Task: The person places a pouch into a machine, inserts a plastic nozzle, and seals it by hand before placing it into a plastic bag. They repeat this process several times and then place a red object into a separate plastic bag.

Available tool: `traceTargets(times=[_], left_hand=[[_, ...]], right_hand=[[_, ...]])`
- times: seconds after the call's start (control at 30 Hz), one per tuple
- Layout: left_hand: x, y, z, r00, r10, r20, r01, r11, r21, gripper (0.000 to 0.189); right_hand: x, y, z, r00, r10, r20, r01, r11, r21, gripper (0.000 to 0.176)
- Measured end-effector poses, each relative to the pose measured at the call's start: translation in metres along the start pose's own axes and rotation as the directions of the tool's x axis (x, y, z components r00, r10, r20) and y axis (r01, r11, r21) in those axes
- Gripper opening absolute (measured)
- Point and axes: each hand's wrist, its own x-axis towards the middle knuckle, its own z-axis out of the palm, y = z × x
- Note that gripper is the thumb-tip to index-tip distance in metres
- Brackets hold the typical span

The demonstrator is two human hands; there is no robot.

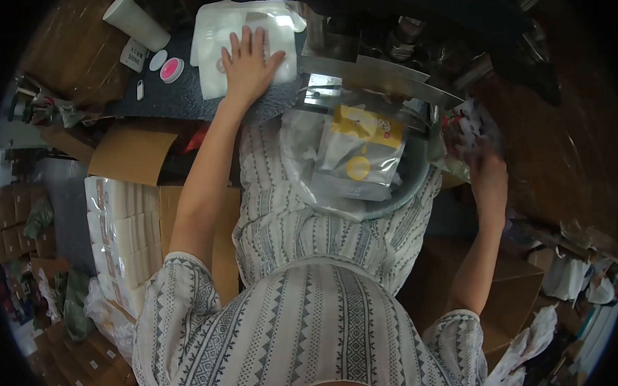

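My left hand (247, 69) lies flat with fingers spread on a stack of white, glossy plastic pouches (216, 30) on the dark cloth-covered table. My right hand (487, 177) is off to the right, its fingers blurred and curled at a clear plastic bag (462, 127) with red and white on it. Between my hands, a round basin (414, 177) lined with clear plastic sits on my lap. In it lies a silver pouch (349, 150) with a yellow top and a yellow round print, under the front edge of a metal machine (390, 72).
Left on the table are a pink-topped round tin (171, 70), a white lid (158, 61), a white cup (136, 21) lying tilted and a small white tag (140, 90). Cardboard boxes (135, 151) with stacked white packs (121, 233) stand left; another box (484, 283) stands right.
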Motion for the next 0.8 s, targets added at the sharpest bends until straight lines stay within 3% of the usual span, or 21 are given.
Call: traceTargets(times=[0.03, 0.1, 0.17, 0.3, 0.4, 0.47, 0.53, 0.6, 0.67, 0.7, 0.77, 0.8], left_hand=[[-0.006, -0.002, 0.002, 1.0, 0.003, -0.002, -0.003, 1.0, 0.002, 0.042], [-0.016, -0.002, 0.0, 0.974, -0.021, 0.224, 0.064, 0.981, -0.184, 0.051], [-0.022, -0.007, -0.008, 0.967, -0.019, 0.254, 0.067, 0.981, -0.18, 0.053], [-0.044, 0.002, -0.045, 0.972, 0.021, 0.234, 0.001, 0.996, -0.092, 0.055], [-0.08, 0.037, -0.074, 0.943, 0.013, 0.333, 0.022, 0.995, -0.102, 0.047], [-0.08, 0.034, -0.087, 0.951, 0.022, 0.308, 0.034, 0.984, -0.176, 0.041], [-0.078, 0.03, -0.105, 0.957, 0.022, 0.288, 0.051, 0.969, -0.243, 0.035], [-0.074, 0.027, -0.122, 0.884, -0.152, 0.443, 0.309, 0.9, -0.308, 0.024], [-0.078, 0.031, -0.131, 0.907, -0.163, 0.389, 0.293, 0.907, -0.302, 0.02], [-0.078, 0.035, -0.135, 0.93, -0.16, 0.33, 0.266, 0.914, -0.308, 0.016], [-0.074, 0.048, -0.148, 0.94, -0.148, 0.306, 0.25, 0.91, -0.329, 0.017], [-0.072, 0.054, -0.154, 0.951, -0.13, 0.28, 0.23, 0.903, -0.363, 0.017]], right_hand=[[0.004, -0.007, 0.002, 0.999, -0.047, -0.01, 0.048, 0.996, 0.071, 0.028], [0.018, -0.013, 0.006, 0.996, -0.087, -0.033, 0.091, 0.985, 0.143, 0.028], [0.027, -0.012, 0.012, 0.991, -0.136, 0.014, 0.13, 0.969, 0.208, 0.027], [0.023, -0.011, 0.003, 0.995, -0.093, 0.026, 0.088, 0.987, 0.131, 0.026], [0.017, -0.01, -0.005, 0.999, -0.007, -0.034, 0.013, 0.986, 0.166, 0.022], [0.017, -0.007, -0.005, 0.978, -0.028, -0.208, 0.08, 0.966, 0.245, 0.019], [0.012, -0.016, -0.013, 0.979, -0.043, -0.2, 0.114, 0.926, 0.359, 0.018], [0.009, -0.03, -0.019, 0.978, -0.066, -0.2, 0.155, 0.87, 0.469, 0.016], [0.004, -0.049, -0.018, 0.981, -0.192, -0.042, 0.162, 0.672, 0.723, 0.018], [0.001, -0.062, -0.016, 0.978, -0.203, -0.039, 0.167, 0.665, 0.728, 0.018], [-0.008, -0.091, -0.013, 0.917, -0.393, -0.071, 0.316, 0.606, 0.731, 0.019], [-0.01, -0.104, -0.017, 0.906, -0.42, -0.044, 0.332, 0.643, 0.69, 0.019]])
